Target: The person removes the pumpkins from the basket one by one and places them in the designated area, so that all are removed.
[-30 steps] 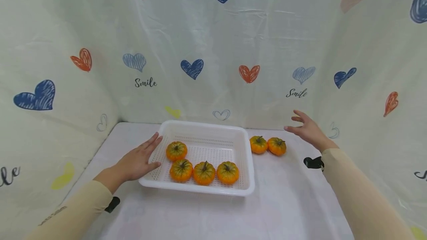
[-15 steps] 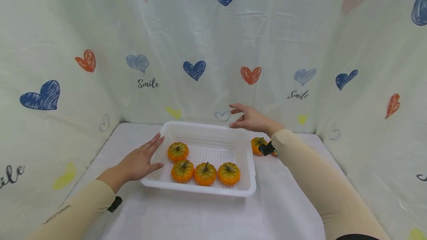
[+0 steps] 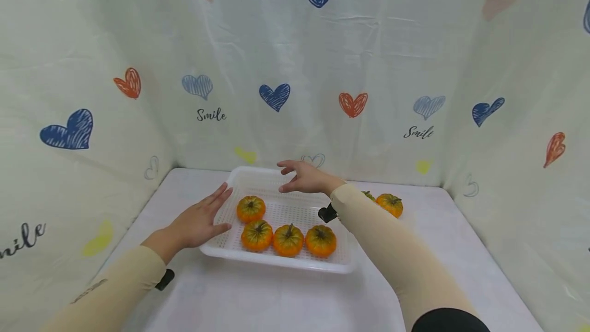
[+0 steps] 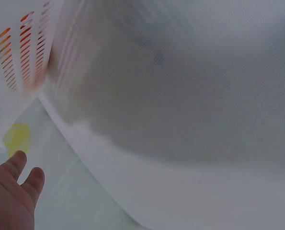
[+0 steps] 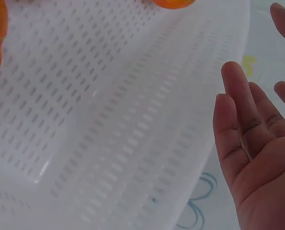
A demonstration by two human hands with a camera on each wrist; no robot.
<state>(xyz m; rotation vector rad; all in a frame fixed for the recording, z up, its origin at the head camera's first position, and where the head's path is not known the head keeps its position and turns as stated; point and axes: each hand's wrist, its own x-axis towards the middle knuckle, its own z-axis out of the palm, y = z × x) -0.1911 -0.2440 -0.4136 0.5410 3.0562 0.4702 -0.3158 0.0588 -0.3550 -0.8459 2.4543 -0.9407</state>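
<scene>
Right hand (image 3: 304, 178) moved: a second ago right of the basket (image 3: 276, 262), past the two loose pumpkins (image 3: 390, 205), now at the basket's far side, in head view overlapping its far rim. Left hand (image 3: 195, 222) same spot, at the basket's left rim. Pumpkins all same places relative to the basket.

Writing: black "Smile" readable twice on the curtain (image 3: 313, 55) behind the basket, one beyond its far left corner, one beyond its far right. Another, well left of the basket, cut by the frame edge, only "mile" shows. Dark print on the left sleeve (image 3: 110, 286), left of the basket, too small to read.

Fingers: right ones loosely spread, slightly bent, thumb apart, palm bare in right wrist view; contact with the basket rim, can't tell. Left ones extended, tips a little apart, thumb held away, laid along the basket's left rim.

Pumpkins in basket: back pumpkin (image 3: 251, 209) on its left side, nearest the left fingers; front three (image 3: 288, 241) in a row along its near wall, nearer than the right fingers. Loose pair just right of the basket, partly behind the right sleeve (image 3: 392, 240)
</scene>
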